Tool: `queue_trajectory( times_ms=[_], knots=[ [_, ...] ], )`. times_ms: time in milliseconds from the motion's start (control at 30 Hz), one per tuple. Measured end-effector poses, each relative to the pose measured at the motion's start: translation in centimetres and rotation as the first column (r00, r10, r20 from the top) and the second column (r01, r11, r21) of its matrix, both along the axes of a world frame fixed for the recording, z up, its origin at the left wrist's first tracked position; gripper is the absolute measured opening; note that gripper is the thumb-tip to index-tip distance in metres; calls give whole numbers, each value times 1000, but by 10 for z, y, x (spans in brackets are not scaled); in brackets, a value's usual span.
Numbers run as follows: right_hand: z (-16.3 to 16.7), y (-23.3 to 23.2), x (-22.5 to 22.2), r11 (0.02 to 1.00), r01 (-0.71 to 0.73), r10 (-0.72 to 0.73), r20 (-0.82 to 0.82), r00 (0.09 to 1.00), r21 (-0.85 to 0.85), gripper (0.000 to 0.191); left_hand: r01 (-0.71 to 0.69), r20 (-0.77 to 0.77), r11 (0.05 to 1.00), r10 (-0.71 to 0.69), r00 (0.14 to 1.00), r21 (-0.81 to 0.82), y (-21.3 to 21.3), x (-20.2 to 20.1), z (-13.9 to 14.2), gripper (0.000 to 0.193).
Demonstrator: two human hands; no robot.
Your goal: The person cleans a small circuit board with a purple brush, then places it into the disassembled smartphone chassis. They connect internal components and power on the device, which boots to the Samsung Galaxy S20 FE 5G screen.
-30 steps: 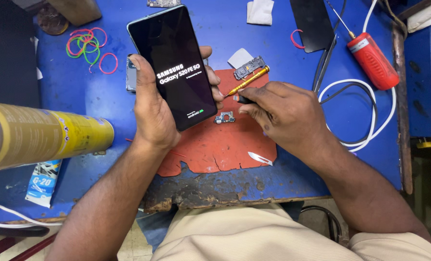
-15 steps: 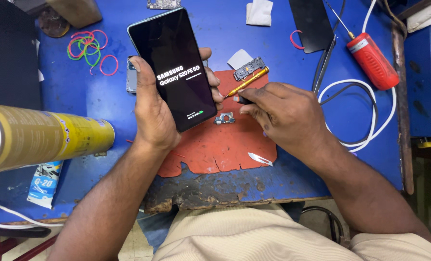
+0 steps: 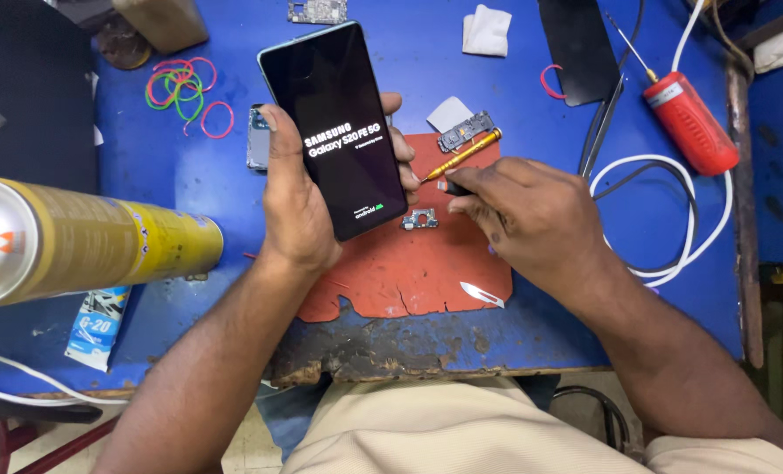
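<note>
Over a blue table: a person seated at its worn front edge works on a smartphone (image 3: 334, 132), seen from a head-worn camera looking down.
Left hand: the left hand (image 3: 299, 206) grips the phone from behind and lifts it above the table (image 3: 146, 184), thumb along its left edge, fingers wrapped round the right.
Right hand: the right hand (image 3: 532, 215) rests on the red mat (image 3: 409, 272), fingers pinched shut on a small dark part (image 3: 453, 187) just right of the phone's lower corner.
Change: next to the views of a second and half a second earlier, almost nothing has shifted; the phone is raised at the same tilt and its dark screen shows the same white start-up lettering.
Meaning: judged from that, the handset is powered and booting, and the hands appear to be waiting on it rather than working.
Mat: a yellow-handled screwdriver (image 3: 466, 154) lies beside the right hand, a small circuit board (image 3: 419, 219) just below the phone, a blade (image 3: 482, 294) near the mat's lower edge.
Surface: chipped blue paint, with coloured rubber bands (image 3: 185, 88), a red-handled tool (image 3: 690, 123) and a white cable (image 3: 672, 219).
Surroundings: a yellow spray can (image 3: 84, 237) looms at left; beyond the table the room barely shows.
</note>
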State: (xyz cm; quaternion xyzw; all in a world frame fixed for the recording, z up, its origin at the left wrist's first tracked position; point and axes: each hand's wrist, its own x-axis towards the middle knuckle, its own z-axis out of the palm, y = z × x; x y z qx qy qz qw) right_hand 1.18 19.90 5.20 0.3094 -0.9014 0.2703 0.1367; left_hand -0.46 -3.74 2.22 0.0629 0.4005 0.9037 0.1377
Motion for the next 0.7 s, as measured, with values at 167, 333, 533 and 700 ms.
queue_trajectory(
  times_ms=[167,333,533,700],
  knots=[
    [1,-1,0,1000,6,-6,-1,1000,7,25,5,-8,1000,-5,1000,-13,0,1,1,100],
    [0,0,0,1000,1,-1,1,1000,8,26,3,-5,1000,-4,1000,-24,0,1,1,101],
    [1,0,0,1000,-1,1,-5,1000,-1,25,-1,-16,999,1,1000,-32,0,1,0,101],
    [1,0,0,1000,4,-4,8,1000,-11,25,-2,-10,999,2,1000,-35,1,1,0,101]
  ],
)
